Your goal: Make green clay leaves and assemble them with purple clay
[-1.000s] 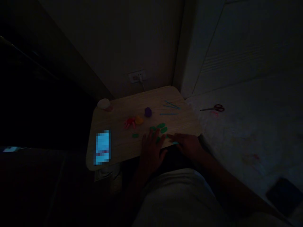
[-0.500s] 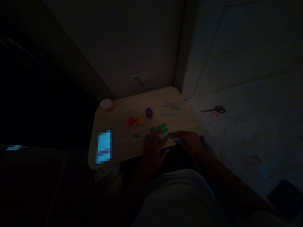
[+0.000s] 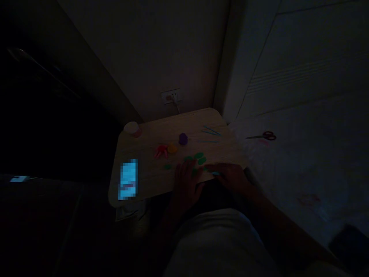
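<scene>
The scene is very dark. My left hand (image 3: 186, 184) lies on the near edge of a small wooden table (image 3: 150, 132), fingers stretched towards several flat green clay pieces (image 3: 198, 157). My right hand (image 3: 230, 175) rests beside it, fingers curled around a small teal thing (image 3: 215, 173) that I cannot make out. A purple clay ball (image 3: 183, 138), an orange lump (image 3: 172, 148) and a red clay shape (image 3: 161, 151) sit further back.
A lit phone (image 3: 128, 179) lies at the table's left front. A small pale lidded pot (image 3: 132, 129) stands at the back left corner. Thin teal sticks (image 3: 211, 131) lie at the back right. Scissors (image 3: 263, 135) rest on the surface to the right. A wall socket (image 3: 171, 96) is behind.
My right hand has shifted a little along the table's near edge by the green pieces. The left hand has hardly moved. The view has drifted slightly.
</scene>
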### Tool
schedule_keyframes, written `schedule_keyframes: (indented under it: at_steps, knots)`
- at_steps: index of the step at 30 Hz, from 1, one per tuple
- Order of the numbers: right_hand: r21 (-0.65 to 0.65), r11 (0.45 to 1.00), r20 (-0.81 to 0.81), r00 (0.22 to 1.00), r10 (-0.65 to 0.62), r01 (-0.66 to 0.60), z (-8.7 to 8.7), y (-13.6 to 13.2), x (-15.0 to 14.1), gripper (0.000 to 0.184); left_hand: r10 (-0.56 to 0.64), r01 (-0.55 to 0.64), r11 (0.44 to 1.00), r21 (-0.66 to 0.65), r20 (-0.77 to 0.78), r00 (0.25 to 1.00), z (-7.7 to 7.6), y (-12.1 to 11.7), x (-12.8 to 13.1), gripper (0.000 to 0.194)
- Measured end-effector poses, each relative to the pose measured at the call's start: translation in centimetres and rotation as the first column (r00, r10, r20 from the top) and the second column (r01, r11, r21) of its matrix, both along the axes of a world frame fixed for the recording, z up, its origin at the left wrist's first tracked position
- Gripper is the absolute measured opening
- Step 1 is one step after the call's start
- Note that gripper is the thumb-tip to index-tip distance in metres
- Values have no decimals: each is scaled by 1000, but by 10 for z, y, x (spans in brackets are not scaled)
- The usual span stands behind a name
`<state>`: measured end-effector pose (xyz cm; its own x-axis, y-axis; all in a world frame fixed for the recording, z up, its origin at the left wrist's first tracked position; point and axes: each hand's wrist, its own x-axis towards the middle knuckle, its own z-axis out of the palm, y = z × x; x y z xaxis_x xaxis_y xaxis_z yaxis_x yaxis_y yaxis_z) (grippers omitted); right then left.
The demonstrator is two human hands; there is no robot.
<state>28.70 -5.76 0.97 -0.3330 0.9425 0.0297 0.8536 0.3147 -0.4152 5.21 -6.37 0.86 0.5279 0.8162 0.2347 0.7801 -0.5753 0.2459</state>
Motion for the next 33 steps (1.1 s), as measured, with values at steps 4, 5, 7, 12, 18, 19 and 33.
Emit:
schedule_keyframes:
  at_steps: [4,5,7,12,18,19,33]
  knots:
    - [12,1000,-12,1000,16,-16,-6,-2,2,49,9,-9,1000,10,-32,999,5,0,2,51]
    - [11,1000,-11,1000,21,-21,-8,-2,3,49,11,-11,1000,11,-39,999,6,0,3,49]
    - [1,1000,7,999,31,-31,-10,-3,4,50,14,-13,1000,13,-45,999,6,-1,6,48]
    - [-16,999,23,999,35,-35,-7,-3,2,50,16,-15,1000,6,-46,999,7,-1,8,48]
    - [-61,997,114,992,50,-43,4,0,-1,48,17,-17,1000,8,-41,999,5,-1,5,49]
    - [-74,996,133,990,54,-45,7,1,-1,46,20,-20,1000,12,-40,999,5,-1,5,50]
    - [-48,995,91,992,88,-84,7,11,-1,40,37,-37,999,15,-16,999,2,-3,5,49]
